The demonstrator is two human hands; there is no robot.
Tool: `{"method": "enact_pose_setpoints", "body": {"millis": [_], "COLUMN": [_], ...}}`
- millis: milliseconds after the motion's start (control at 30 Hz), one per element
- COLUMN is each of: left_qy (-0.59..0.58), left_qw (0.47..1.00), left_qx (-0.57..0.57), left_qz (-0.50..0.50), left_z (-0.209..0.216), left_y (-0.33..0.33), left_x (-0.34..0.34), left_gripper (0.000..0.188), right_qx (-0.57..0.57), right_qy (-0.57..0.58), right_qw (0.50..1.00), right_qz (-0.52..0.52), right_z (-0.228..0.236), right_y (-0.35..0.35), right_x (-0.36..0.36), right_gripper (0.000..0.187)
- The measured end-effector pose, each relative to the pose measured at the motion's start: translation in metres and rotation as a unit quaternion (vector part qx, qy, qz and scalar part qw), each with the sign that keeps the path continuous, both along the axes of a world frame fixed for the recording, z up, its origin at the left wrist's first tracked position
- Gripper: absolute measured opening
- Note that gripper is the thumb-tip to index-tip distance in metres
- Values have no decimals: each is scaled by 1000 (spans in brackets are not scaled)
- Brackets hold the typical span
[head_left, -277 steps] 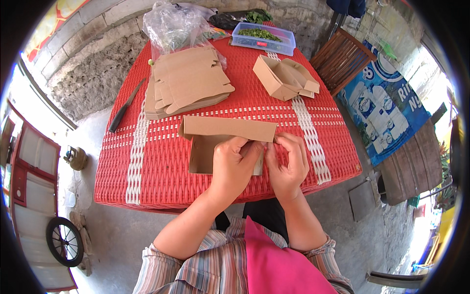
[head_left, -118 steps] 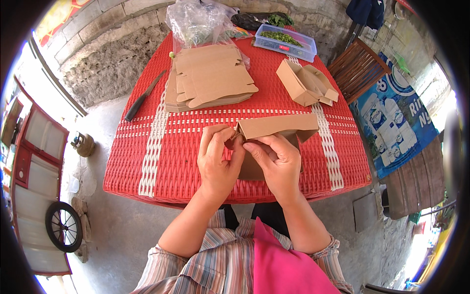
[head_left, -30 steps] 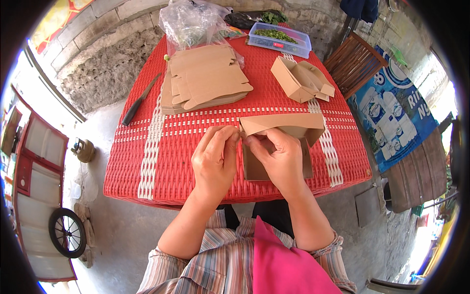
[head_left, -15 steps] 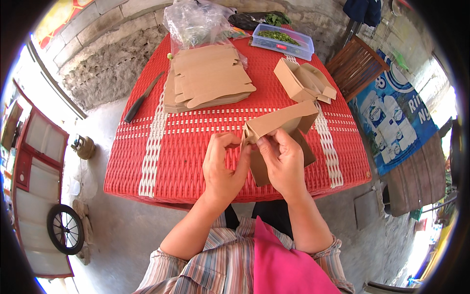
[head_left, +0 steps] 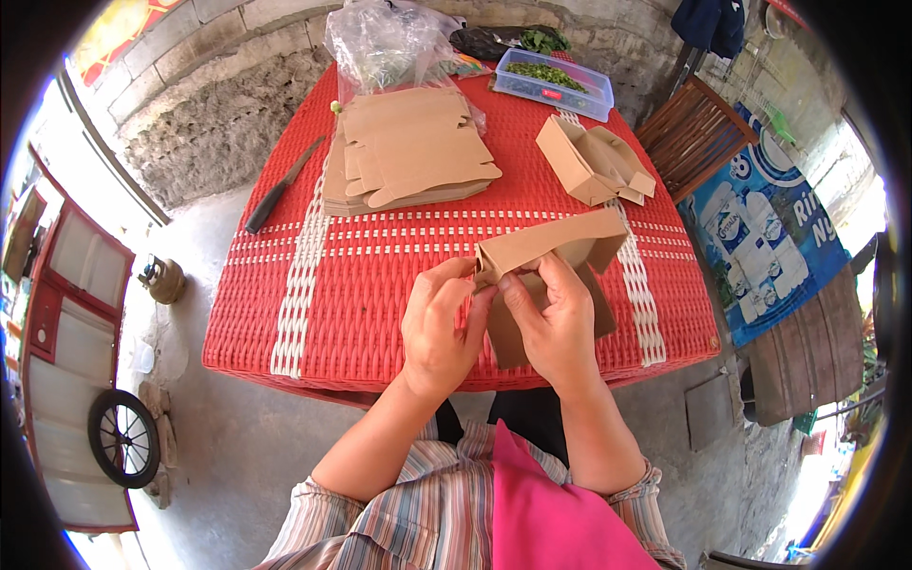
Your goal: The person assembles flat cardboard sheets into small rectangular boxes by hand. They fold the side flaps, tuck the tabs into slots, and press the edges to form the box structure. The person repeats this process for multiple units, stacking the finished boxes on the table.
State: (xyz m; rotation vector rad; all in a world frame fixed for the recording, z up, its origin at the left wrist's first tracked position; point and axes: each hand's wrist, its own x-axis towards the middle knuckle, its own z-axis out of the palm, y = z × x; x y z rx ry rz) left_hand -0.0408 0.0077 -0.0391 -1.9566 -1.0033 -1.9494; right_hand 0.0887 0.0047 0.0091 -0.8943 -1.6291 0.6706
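A partly folded brown cardboard box (head_left: 551, 241) is held between both hands over the near edge of the red woven table (head_left: 361, 313). My left hand (head_left: 439, 328) pinches the box's left corner, thumb and fingers closed on the folded end flap. Gripping the near side close to that corner, my right hand (head_left: 553, 323) has its thumb on the inside fold. The right part of the box stands open, one panel hanging down behind my right hand. Beyond it rests a folded open cardboard box (head_left: 579, 166). A stack of flat cardboard box blanks (head_left: 413, 147) lies at the far left-centre.
Left of the stack is a knife (head_left: 283, 185) with a black handle. A clear plastic bag (head_left: 389, 47) and a plastic container (head_left: 556, 87) of chopped greens occupy the far end. A wooden chair (head_left: 693, 133) stands beyond the table's right side.
My left fingers have closed in around the box's left corner, where the flap is now folded in more squarely. The box has shifted slightly right and nearer.
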Motion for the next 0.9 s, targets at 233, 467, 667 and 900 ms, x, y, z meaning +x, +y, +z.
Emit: {"method": "enact_pose_setpoints", "body": {"millis": [233,467,667,900], "left_qy": [46,46,35,35], "left_qw": [998,997,996,997], "left_qx": [10,5,-6,-14], "left_qz": [41,64,78,70], "left_z": [6,15,13,11], "left_y": [-3,-4,-3,-3], "left_x": [0,4,5,4], "left_gripper": [29,25,22,24], "right_qx": [51,55,15,-35], "right_qy": [-20,-10,28,82], "right_qw": [998,996,998,996], "right_qz": [-41,-66,-46,-24], "right_z": [-2,-5,-11,-16], "right_y": [-2,-3,-1,-2], "right_x": [-6,-10,-10,-9], "right_gripper": [13,13,12,13]}}
